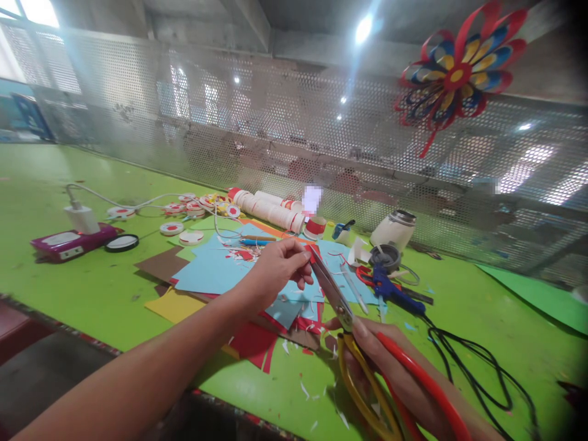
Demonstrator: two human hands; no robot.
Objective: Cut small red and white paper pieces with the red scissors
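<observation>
My left hand (285,269) pinches a small piece of red paper (313,252) between thumb and fingertips. My right hand (367,349) grips a pair of scissors (337,297) with one yellow and one red handle. The scissor blades point up and left, and their tips meet the red paper at my left fingertips. Beneath the hands lie light blue sheets (206,275), with red paper (250,344) and yellow paper (174,305) partly under them. Small paper scraps are scattered around.
A blue glue gun (397,294) with a black cord lies to the right, near a whitish jar (394,229). Stacked paper rolls (271,211) lie at the back. On the left sits a purple power strip (76,242) with a white charger. A perforated metal screen (275,141) borders the green table (105,294).
</observation>
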